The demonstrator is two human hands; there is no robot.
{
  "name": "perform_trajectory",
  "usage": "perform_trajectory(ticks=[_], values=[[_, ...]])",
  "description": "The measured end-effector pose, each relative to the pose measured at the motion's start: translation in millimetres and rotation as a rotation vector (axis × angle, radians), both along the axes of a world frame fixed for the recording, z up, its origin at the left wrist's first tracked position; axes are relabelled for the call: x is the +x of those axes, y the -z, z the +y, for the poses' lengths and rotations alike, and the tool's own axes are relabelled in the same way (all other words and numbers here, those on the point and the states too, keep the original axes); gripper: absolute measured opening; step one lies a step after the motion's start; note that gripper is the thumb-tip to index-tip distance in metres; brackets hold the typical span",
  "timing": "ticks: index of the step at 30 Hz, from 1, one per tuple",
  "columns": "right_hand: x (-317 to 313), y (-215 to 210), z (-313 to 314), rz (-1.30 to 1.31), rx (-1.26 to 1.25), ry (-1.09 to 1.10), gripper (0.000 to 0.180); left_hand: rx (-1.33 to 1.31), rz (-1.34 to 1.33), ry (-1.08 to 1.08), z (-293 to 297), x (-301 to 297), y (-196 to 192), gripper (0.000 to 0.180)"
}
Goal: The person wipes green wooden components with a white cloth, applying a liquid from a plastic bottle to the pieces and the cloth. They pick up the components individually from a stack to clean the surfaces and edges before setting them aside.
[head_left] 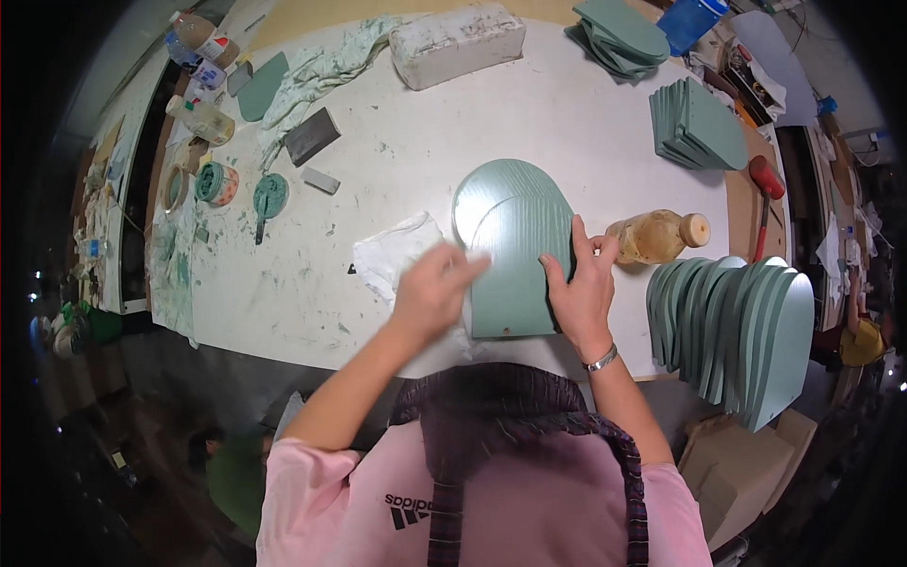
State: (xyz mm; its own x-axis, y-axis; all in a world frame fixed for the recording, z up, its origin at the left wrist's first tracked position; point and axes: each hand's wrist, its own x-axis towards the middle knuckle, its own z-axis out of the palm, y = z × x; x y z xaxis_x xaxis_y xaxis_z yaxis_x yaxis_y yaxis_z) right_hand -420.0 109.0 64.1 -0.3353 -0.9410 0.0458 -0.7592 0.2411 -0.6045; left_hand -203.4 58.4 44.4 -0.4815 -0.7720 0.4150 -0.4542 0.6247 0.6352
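Note:
A green panel point(515, 274) with a rounded top and wood-grain lines lies flat on the table in front of me. My right hand point(583, 293) rests at its right edge, fingers stretched apart and thumb over the face. Motion smears my left hand point(430, 295) at the panel's left edge; whether its fingers hold anything cannot be made out. Beside that hand lies a crumpled white cloth point(392, 248), partly covered by it. A plastic bottle of yellowish liquid point(652, 236) lies on its side just past my right hand.
Green panels stand in a row point(727, 326) at the table's right edge, with more stacks point(694, 123) farther back. A red mallet point(763, 194) lies at right. A whitish block point(458, 45) sits at the back. Leftward are a green paste jar point(217, 183), a dark sanding block point(312, 138) and bottles point(200, 120).

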Motion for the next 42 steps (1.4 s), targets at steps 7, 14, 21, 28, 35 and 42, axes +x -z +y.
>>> perform_trajectory(ticks=[7, 14, 21, 28, 35, 42], values=[[-4.4, 8.4, -4.7, -0.006, -0.012, 0.048, 0.065, -0.001, -0.072, 0.009, -4.9, -1.6, 2.7, 0.037], [-8.7, 6.2, 0.6, 0.023, -0.048, -0.014, 0.067, -0.074, -0.168, -0.016, -22.4, -16.7, -10.2, 0.037], [-3.6, 2.1, -2.2, 0.012, -0.051, -0.019, 0.066, -0.153, -0.109, -0.010, -45.8, -23.2, -6.9, 0.041], [-3.1, 7.6, 4.9, 0.027, -0.087, -0.039, 0.067, -0.023, -0.100, -0.036, -13.1, -7.9, -8.0, 0.035], [-8.2, 12.1, -3.5, 0.037, -0.073, -0.006, 0.066, -0.050, -0.065, 0.105, 37.9, 10.6, 3.4, 0.038], [-6.8, 9.4, -0.4, 0.025, -0.098, -0.018, 0.064, -0.103, -0.001, 0.017, 18.2, 0.9, 3.9, 0.040]])
